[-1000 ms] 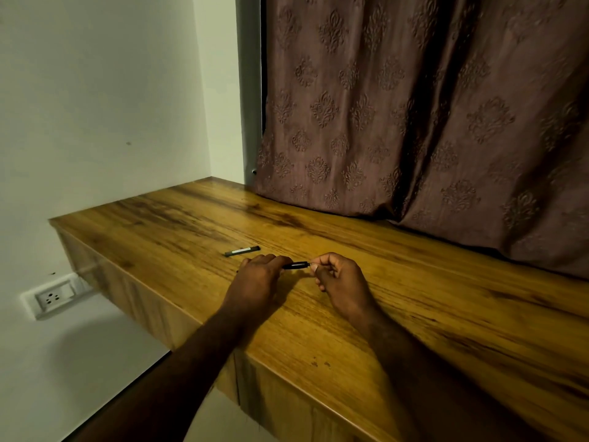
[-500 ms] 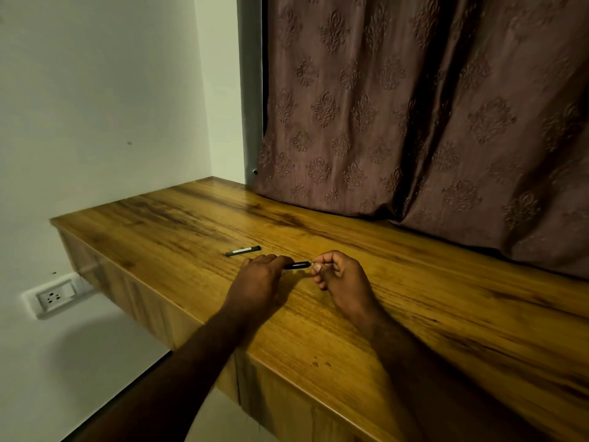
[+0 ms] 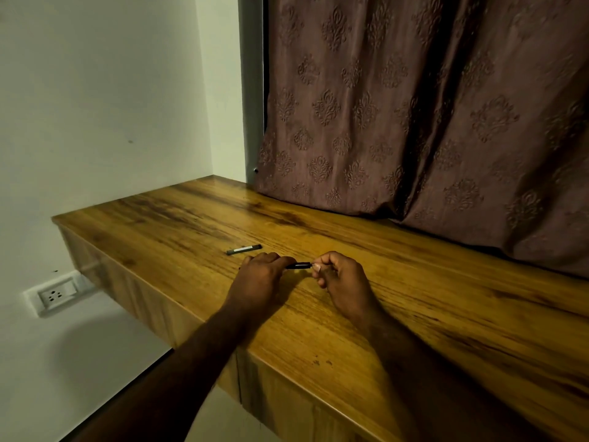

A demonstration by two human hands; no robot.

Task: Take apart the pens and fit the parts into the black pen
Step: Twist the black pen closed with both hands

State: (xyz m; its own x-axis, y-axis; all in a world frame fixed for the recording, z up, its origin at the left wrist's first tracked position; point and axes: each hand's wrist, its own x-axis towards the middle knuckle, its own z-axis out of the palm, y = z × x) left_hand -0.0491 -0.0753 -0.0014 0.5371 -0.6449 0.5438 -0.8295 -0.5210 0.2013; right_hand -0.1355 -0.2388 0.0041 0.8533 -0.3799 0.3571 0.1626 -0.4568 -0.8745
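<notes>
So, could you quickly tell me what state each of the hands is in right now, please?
Left hand: grips the slim black plastic pen.
Right hand: pinches that pen's other end.

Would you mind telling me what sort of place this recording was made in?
Probably a room in a home, perhaps a study corner: a wall-mounted wooden desk, a patterned brown curtain hanging behind it, and a wall socket below it.

My wooden counter [image 3: 430, 307] fills the lower right, a brown patterned curtain [image 3: 414, 122] hanging behind it at upper right. A pale wall [image 3: 95, 122] stands left, a white socket [image 3: 56, 295] low on it.
</notes>
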